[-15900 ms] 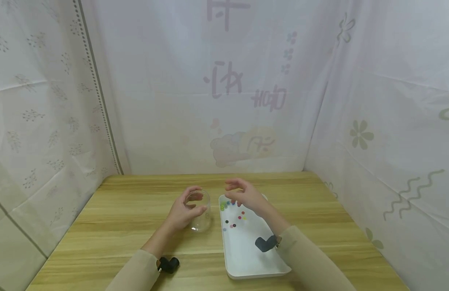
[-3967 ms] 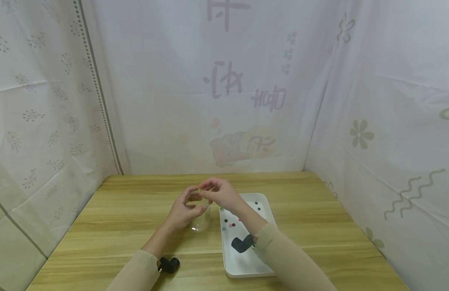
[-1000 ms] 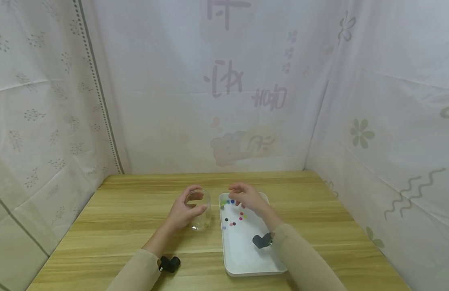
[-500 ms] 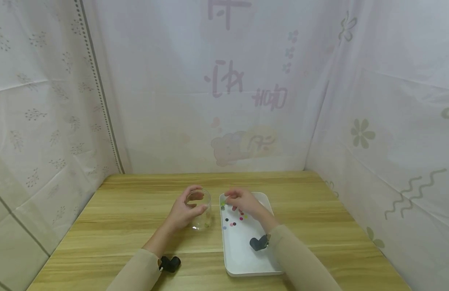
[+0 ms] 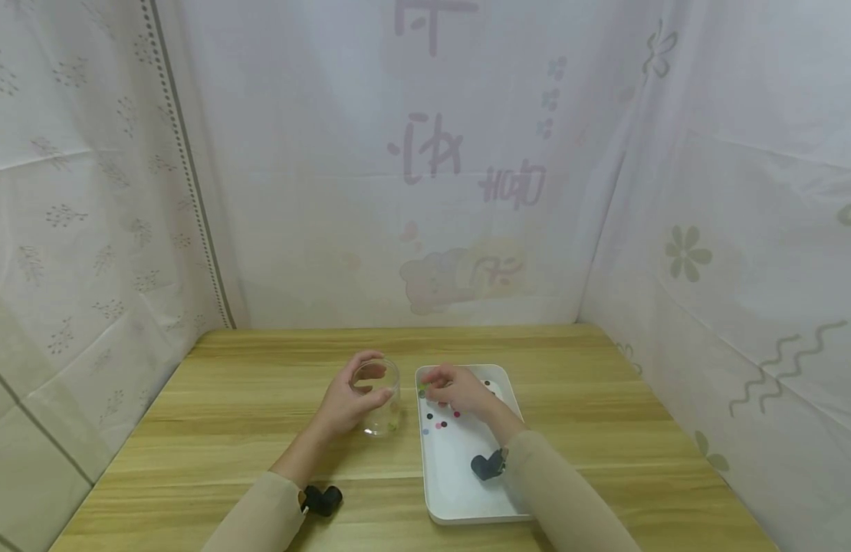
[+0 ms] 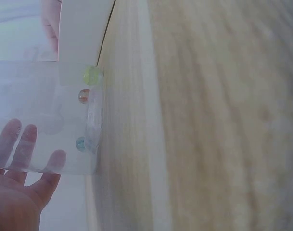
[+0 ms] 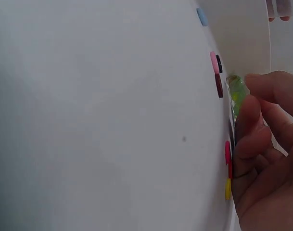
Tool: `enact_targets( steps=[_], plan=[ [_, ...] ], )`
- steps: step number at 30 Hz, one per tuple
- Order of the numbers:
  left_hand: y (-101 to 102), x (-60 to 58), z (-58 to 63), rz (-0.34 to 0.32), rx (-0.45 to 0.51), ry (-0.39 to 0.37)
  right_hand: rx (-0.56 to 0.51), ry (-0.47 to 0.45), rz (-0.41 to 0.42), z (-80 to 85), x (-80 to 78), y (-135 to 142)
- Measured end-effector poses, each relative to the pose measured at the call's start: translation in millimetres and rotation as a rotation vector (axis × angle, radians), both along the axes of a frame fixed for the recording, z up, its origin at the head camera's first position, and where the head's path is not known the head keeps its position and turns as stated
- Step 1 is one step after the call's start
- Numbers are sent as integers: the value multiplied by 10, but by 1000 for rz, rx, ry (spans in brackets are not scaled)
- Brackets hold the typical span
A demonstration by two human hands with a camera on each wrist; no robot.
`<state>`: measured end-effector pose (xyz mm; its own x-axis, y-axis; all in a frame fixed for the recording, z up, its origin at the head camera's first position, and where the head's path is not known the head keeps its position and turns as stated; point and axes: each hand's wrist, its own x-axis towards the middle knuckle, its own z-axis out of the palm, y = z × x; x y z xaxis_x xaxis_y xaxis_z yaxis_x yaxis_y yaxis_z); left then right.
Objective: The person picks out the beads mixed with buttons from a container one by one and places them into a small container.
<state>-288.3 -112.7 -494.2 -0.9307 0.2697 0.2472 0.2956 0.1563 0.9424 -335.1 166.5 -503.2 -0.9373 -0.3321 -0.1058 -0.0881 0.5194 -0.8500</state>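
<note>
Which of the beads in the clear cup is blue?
The blue bead is lowest in the left wrist picture, closest there to the left hand; the yellow-green bead and orange-red bead appear higher up.

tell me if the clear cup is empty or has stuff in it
Not empty, but mostly unfilled: the left wrist view shows a green bead, an orange bead and a blue bead low in the clear cup.

The clear cup [image 5: 381, 422] looks smooth and glossy, its beads [image 6: 92, 75] glassy. At four o'clock from it, the tray [image 5: 460, 483] resembles smooth plastic. The tabletop [image 5: 260, 391] shows wood grain; at twelve o'clock hangs creased cloth [image 5: 308, 230].
</note>
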Motion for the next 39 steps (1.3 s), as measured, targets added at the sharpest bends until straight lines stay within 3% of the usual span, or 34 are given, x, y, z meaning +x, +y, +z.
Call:
enact_targets(
  steps=[12, 28, 39],
  plan=[
    [9, 3, 14, -11, 8, 5, 66, 38, 16, -45, -7, 12],
    [6, -8, -1, -8, 11, 14, 98, 2, 0, -62, -10, -15],
    [8, 3, 11, -4, 5, 11, 131, 43, 13, -77, 5, -40]
  ],
)
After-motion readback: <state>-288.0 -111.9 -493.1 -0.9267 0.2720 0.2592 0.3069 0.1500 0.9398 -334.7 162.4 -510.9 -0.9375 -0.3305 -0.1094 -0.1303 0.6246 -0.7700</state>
